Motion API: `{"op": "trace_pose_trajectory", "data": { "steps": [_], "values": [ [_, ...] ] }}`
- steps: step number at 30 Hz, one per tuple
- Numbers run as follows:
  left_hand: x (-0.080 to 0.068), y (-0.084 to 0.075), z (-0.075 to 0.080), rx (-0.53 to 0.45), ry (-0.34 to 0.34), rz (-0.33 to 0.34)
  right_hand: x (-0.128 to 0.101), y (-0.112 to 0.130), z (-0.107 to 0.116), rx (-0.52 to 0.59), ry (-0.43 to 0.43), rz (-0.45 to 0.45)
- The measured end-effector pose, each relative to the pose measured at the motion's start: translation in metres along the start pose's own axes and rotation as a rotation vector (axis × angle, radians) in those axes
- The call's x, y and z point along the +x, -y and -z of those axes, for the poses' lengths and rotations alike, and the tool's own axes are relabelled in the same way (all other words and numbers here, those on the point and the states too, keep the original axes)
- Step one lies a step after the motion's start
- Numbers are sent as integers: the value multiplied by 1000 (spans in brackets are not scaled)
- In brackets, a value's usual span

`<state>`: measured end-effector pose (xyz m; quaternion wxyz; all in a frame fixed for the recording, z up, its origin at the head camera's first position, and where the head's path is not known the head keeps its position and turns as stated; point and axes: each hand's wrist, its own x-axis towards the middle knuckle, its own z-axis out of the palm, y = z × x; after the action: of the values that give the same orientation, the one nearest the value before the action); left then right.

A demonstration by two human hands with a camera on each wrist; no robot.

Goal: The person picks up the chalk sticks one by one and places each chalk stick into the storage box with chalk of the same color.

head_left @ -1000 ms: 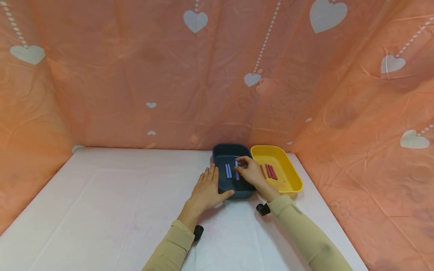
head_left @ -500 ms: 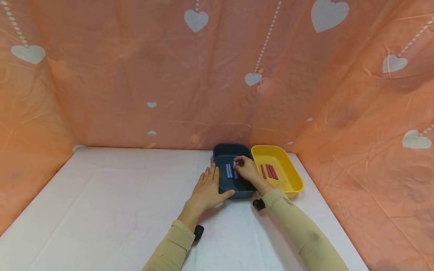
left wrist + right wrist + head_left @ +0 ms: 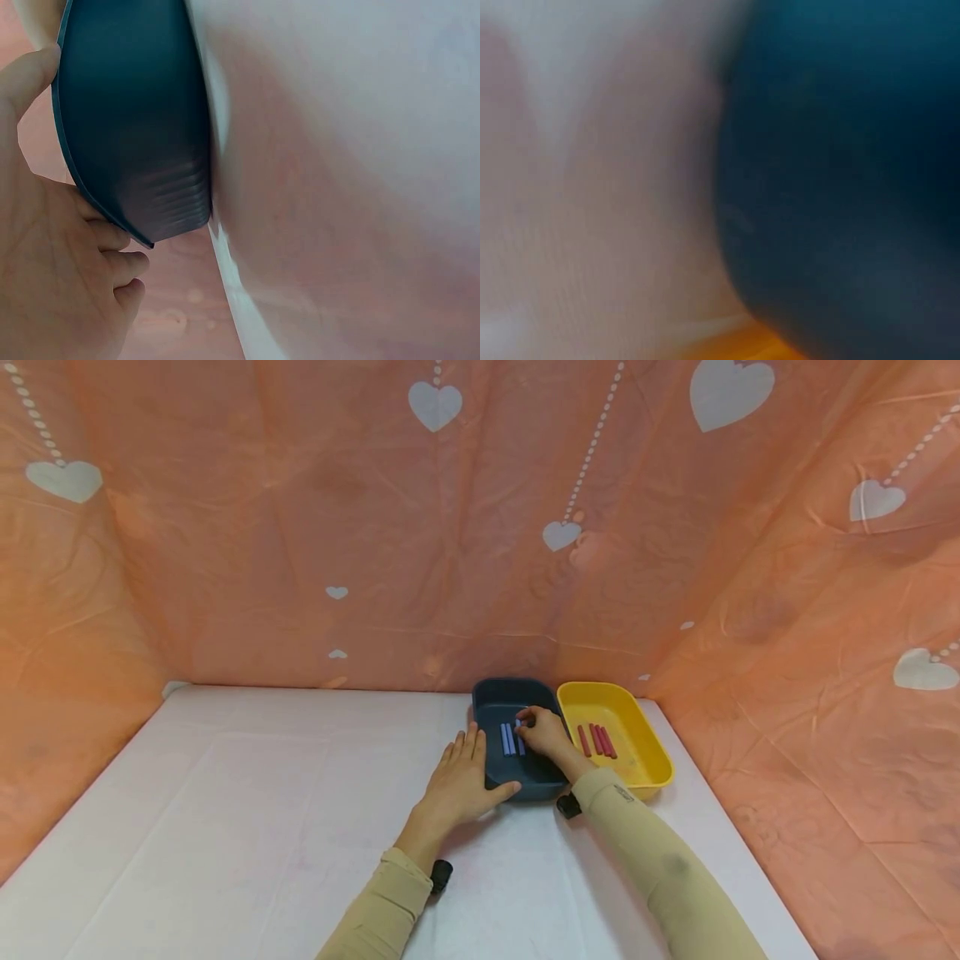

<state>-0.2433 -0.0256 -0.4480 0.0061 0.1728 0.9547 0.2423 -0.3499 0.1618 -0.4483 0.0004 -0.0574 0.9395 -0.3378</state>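
In the head view a dark blue tray [image 3: 528, 791] holds slim blue sticks, which look like chalk, though I cannot be sure. Two blue sticks [image 3: 507, 740] lie side by side on its floor. My right hand [image 3: 546, 735] reaches in from the right and pinches a third blue stick [image 3: 522, 747] between thumb and fingers, close beside that pair. My left hand [image 3: 455, 781] rests on the tray's left side with its fingers straight. In the left wrist view the thumb [image 3: 37, 75] of that hand touches the tray's rim. The right wrist view is blurred.
A yellow tray [image 3: 660, 768] stands against the dark one on the right, with several red sticks [image 3: 603, 742] in it. Both sit at the back right of a white-covered table [image 3: 225, 827]. An orange curtain [image 3: 262, 527] rises behind and at the sides.
My right hand has shifted slightly left, carrying the pinched blue stick closer to the pair. The left hand stays in place on the tray.
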Motion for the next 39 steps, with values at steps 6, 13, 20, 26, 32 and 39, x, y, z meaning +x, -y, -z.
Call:
{"op": "trace_pose_trajectory", "data": {
  "steps": [6,13,20,26,32,39],
  "values": [
    [-1,-1,-1,2,-2,-1,3,-2,-2,-34,22,-2],
    [-2,-2,0,9,0,1,5,-3,-3,-64,29,14],
    [-2,-3,-1,3,-1,-3,7,-7,-6,-125,17,33],
    [-2,0,-1,13,0,0,6,-5,-7,-115,18,29],
    [-3,8,3,50,-19,-5,0,1,-6,-85,6,63],
    [-8,20,18,85,-46,12,-16,13,3,-76,-48,145]
  ]
}}
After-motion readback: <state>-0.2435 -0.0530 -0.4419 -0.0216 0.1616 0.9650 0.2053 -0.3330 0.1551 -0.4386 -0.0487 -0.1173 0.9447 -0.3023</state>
